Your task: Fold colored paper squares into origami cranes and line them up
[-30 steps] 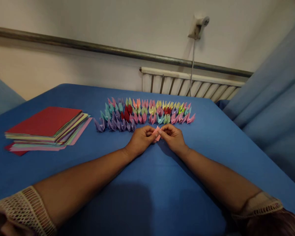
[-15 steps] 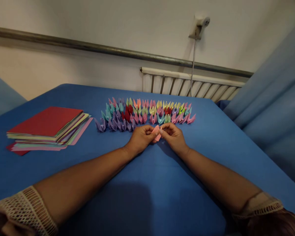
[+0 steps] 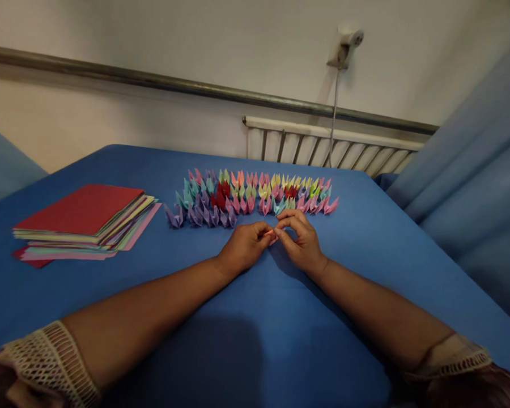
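Head view: both hands meet at the middle of the blue table, fingertips pressed together on a small pink paper piece. The left hand lies knuckles-up with its heel on the cloth, thumb and forefinger closed tight on the piece's left end. The right hand pinches the other end, with its wrist low and its fingers arched over the piece. Only a thin pink sliver shows between the fingertips, and its shape cannot be told. Both forearms run in from 7 and 5 o'clock, and lace-edged sleeves show at the bottom corners.

Against half a second ago, the piece shows far less of its face: then a broad pink flap stood between the thumbs, now it is nearly edge-on and mostly hidden. The right hand's fingers have lifted and curled further toward 12 o'clock, close to the front row of folded paper figures. The left hand has barely moved.

The figures stand in rows just beyond the hands at 12 o'clock, in purple, pink, red, teal and yellow. A stack of coloured sheets with a red one on top lies well apart at 9 to 10 o'clock.
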Tool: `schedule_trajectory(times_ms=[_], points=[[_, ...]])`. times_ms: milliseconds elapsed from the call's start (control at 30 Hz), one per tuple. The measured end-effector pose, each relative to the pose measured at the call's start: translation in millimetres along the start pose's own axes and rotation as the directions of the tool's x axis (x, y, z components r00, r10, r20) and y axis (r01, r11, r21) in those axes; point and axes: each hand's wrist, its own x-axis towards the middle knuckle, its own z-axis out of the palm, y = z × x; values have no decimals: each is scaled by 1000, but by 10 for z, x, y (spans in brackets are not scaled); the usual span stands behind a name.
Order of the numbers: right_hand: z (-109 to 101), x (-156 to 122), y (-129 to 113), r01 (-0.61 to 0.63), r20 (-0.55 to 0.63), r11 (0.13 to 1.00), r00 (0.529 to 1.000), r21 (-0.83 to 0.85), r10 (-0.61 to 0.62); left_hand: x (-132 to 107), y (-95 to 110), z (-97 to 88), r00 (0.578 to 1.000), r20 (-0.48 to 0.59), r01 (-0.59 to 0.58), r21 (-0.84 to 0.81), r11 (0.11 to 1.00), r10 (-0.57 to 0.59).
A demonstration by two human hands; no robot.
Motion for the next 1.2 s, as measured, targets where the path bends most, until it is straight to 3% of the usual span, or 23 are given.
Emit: schedule_trajectory(times_ms=[167, 300, 433, 533, 633, 800, 1067, 1200], points=[[-2, 1, -75, 11, 46, 999, 999, -34, -10, -32, 22, -6, 997, 55, -50, 48, 998, 47], [20, 3, -68, -22, 25, 999, 999, 36, 21, -29, 4, 45, 992, 117, 68, -202, 977, -45], [55, -18, 11, -149, -40, 976, 987, 156, 156, 19, -8, 87, 956, 137, 292, -522, 801, -259], [90, -44, 86, -267, 6, 941, 962, 206, 272, 49, 13, 66, 925, 117, 351, -629, 694, -362], [122, -58, 149, -331, 54, 915, 943, 229, 327, 53, 48, 33, 915, 111, 359, -665, 655, -389], [129, -40, 164, -329, 35, 915, 943, 234, 330, 40, 63, 31, 928, 99, 338, -632, 697, -360], [99, -20, 108, -340, 23, 898, 937, 281, 348, 48, -2, 41, 967, 61, 246, -461, 852, -246], [75, -3, 105, -382, 57, 859, 920, 341, 387, 49, -17, 51, 968, 69, 245, -477, 844, -241]])
